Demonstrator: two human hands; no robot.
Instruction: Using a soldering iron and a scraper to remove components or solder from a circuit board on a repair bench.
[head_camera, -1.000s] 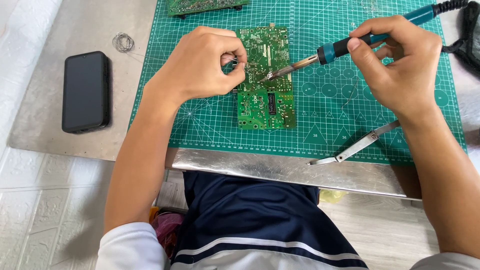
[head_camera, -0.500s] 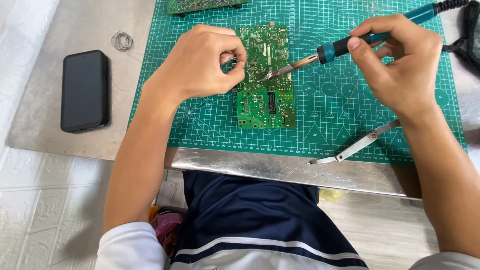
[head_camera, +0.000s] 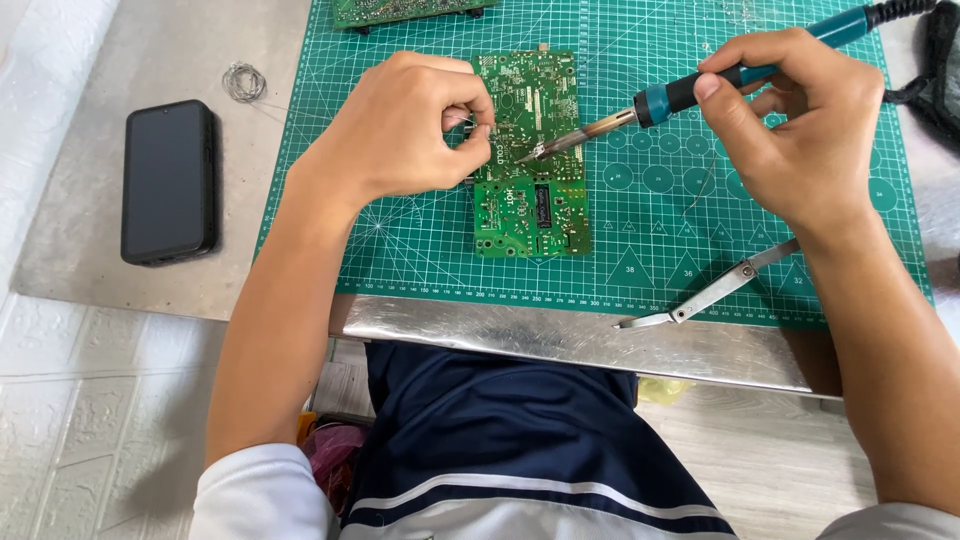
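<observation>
Over green cutting mat (head_camera: 700, 230): right hand (head_camera: 800, 130) pinching soldering iron (head_camera: 640, 108) pen-style, tip touching circuit board (head_camera: 530, 190); left hand (head_camera: 400, 130) curled closed, feeding thin solder wire (head_camera: 470, 122) to the joint.

Open green cutting mat (head_camera: 420, 250) lies left and right of the small green circuit board (head_camera: 530, 190); steel tweezers (head_camera: 715, 290) block its lower right, a black phone (head_camera: 168, 180) the bare steel tabletop (head_camera: 90, 260)

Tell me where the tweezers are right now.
The tweezers lie on the green cutting mat's near right corner, just below the right hand, right of the circuit board.
</observation>
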